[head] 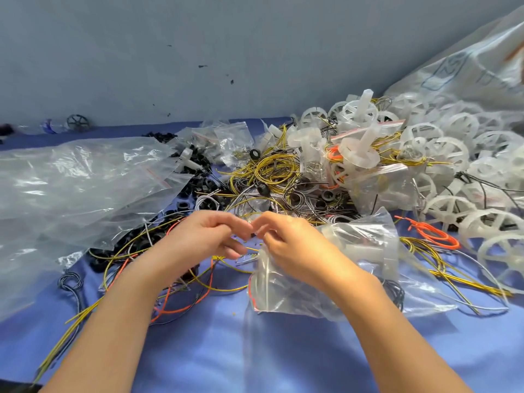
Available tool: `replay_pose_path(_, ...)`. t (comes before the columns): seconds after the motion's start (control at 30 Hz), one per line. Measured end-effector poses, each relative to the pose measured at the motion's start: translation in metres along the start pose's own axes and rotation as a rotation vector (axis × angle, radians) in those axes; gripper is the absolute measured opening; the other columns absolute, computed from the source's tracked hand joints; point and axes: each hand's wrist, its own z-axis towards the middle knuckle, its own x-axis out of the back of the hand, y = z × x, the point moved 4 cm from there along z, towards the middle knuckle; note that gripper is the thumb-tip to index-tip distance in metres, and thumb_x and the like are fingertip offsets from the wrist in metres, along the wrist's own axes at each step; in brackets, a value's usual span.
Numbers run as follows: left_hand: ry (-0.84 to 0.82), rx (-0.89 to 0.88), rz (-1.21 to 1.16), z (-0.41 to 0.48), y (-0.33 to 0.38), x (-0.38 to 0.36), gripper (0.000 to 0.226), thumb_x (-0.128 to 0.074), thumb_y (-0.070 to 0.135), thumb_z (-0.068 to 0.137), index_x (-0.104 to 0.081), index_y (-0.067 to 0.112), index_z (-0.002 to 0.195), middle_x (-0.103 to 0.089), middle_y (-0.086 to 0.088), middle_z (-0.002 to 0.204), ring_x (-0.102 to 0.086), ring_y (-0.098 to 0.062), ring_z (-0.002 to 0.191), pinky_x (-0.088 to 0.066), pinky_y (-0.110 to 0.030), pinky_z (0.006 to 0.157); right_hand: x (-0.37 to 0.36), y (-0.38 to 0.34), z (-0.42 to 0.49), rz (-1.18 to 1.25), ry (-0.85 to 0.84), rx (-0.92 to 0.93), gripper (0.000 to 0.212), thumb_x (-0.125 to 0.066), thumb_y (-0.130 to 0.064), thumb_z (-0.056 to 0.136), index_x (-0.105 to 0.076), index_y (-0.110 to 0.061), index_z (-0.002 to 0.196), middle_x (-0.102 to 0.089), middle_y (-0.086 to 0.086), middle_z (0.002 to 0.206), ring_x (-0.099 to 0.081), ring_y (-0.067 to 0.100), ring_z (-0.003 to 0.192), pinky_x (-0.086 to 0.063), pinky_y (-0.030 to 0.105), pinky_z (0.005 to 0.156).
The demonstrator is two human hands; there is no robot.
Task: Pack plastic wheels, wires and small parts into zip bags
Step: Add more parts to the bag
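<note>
Between the two sets of fingertips (246, 226), which nearly meet above the blue cloth (255, 350), sits a small dark speck (253, 235) too tiny to identify. The left hand (204, 239) has its fingers curled, forefinger and thumb drawn towards that speck; whether they actually pinch it cannot be told. The right hand (292, 248) also has its fingers curled, and it grips the mouth of a clear zip bag (286, 293), whose opening is hidden under the palm. The bag's red seal strip runs down its left edge, and a pale plastic part shows dimly through the film; the rest of its contents are blurred by glare.

Just beyond the hands lies a tangle of yellow wires (272, 168) mixed with black rings (195, 188), many half buried. An orange wire (433, 236) lies coiled to the right, beside a heap of white plastic wheels (448, 154) that runs off the right edge. A large clear bag (71, 188) covers the left of the cloth and is cut off at the frame's edge. One dark wheel (78, 122) stands far back by the grey wall (198, 52).

A big translucent sack (482, 52) in the upper right corner carries blue printed marks, too blurred to read.
</note>
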Motion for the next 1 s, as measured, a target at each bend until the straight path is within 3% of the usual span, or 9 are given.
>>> replay_pose_path(0.13,0.496,-0.165,0.44,0.004,0.001,0.034,0.033,-0.042,0.005,0.094,-0.071,0.021,0.096,-0.069,0.0,0.08,-0.063,-0.019,0.072,-0.049,-0.029,0.068,-0.002,0.005,0.0,-0.058,-0.017,-0.037,0.032,-0.042,-0.018,0.094,-0.068,-0.032,0.107,-0.055,-0.014,0.07,-0.047,0.006,0.064,-0.038,0.029,0.063)
replay_pose_path(0.2,0.527,-0.163,0.614,0.008,-0.007,0.036,0.032,-0.044,0.014,0.095,-0.069,0.023,0.112,-0.069,-0.012,0.094,-0.062,-0.036,0.092,-0.048,-0.038,0.08,-0.001,0.004,0.002,-0.042,0.002,-0.033,0.03,-0.043,-0.019,0.095,-0.068,-0.032,0.106,-0.058,-0.014,0.073,-0.048,0.0,0.062,-0.038,0.023,0.061)
replay_pose_path(0.3,0.477,-0.069,0.742,0.015,-0.022,0.032,0.035,-0.043,0.024,0.098,-0.064,0.025,0.126,-0.065,-0.013,0.121,-0.051,-0.039,0.114,-0.044,-0.046,0.096,-0.001,0.001,0.003,0.018,0.033,-0.017,0.029,-0.044,-0.019,0.095,-0.067,-0.03,0.108,-0.068,-0.011,0.096,-0.056,0.003,0.078,-0.045,0.029,0.074)
replay_pose_path(0.4,0.535,-0.096,0.756,0.016,-0.026,0.031,0.033,-0.043,0.024,0.099,-0.066,0.022,0.124,-0.067,-0.01,0.12,-0.05,-0.036,0.118,-0.042,-0.046,0.097,-0.001,-0.003,0.004,0.058,0.08,0.019,0.028,-0.045,-0.016,0.095,-0.065,-0.027,0.111,-0.068,-0.004,0.109,-0.06,0.012,0.103,-0.046,0.035,0.092)
replay_pose_path(0.6,0.778,-0.376,0.45,-0.003,-0.001,0.057,0.026,-0.048,0.01,0.096,-0.069,0.018,0.108,-0.071,0.0,0.106,-0.063,-0.013,0.092,-0.045,-0.025,0.083,0.008,-0.011,0.001,0.119,0.263,0.129,0.034,-0.047,-0.009,0.095,-0.06,-0.023,0.123,-0.06,-0.003,0.117,-0.058,0.011,0.102,-0.045,0.031,0.093)
replay_pose_path(0.7,0.686,-0.497,0.377,-0.015,0.018,0.059,0.028,-0.05,0.007,0.094,-0.065,0.03,0.095,-0.069,0.012,0.082,-0.055,0.007,0.059,-0.036,-0.008,0.054,0.019,-0.017,0.001,0.085,0.405,0.183,0.041,-0.051,-0.016,0.099,-0.049,-0.019,0.14,-0.052,-0.001,0.131,-0.051,0.013,0.118,-0.039,0.025,0.102)
replay_pose_path(0.83,0.346,-0.55,0.407,-0.022,0.026,0.037,0.027,-0.054,0.01,0.097,-0.059,0.036,0.089,-0.069,-0.002,0.083,-0.059,-0.02,0.063,-0.047,-0.035,0.06,0.018,-0.024,0.001,-0.165,0.368,0.208,0.048,-0.049,-0.031,0.1,-0.042,-0.021,0.146,-0.045,0.001,0.144,-0.045,0.022,0.129,-0.038,0.038,0.107)
replay_pose_path(0.9,0.281,-0.575,0.404,-0.024,0.026,0.027,0.03,-0.052,0.006,0.096,-0.058,0.035,0.091,-0.067,-0.006,0.082,-0.054,-0.029,0.064,-0.044,-0.04,0.06,0.012,-0.021,0.001,-0.243,0.286,0.218,0.038,-0.048,-0.029,0.102,-0.053,-0.02,0.138,-0.055,0.0,0.133,-0.051,0.025,0.117,-0.041,0.043,0.098)
replay_pose_path(1.0,0.301,-0.618,0.388,-0.027,0.026,0.021,0.033,-0.054,0.001,0.094,-0.059,0.033,0.102,-0.068,0.012,0.089,-0.062,-0.011,0.076,-0.047,-0.021,0.067,0.007,-0.017,0.001,-0.119,0.191,0.247,0.02,-0.05,-0.021,0.102,-0.064,-0.01,0.11,-0.067,0.002,0.1,-0.056,0.026,0.092,-0.045,0.044,0.083)
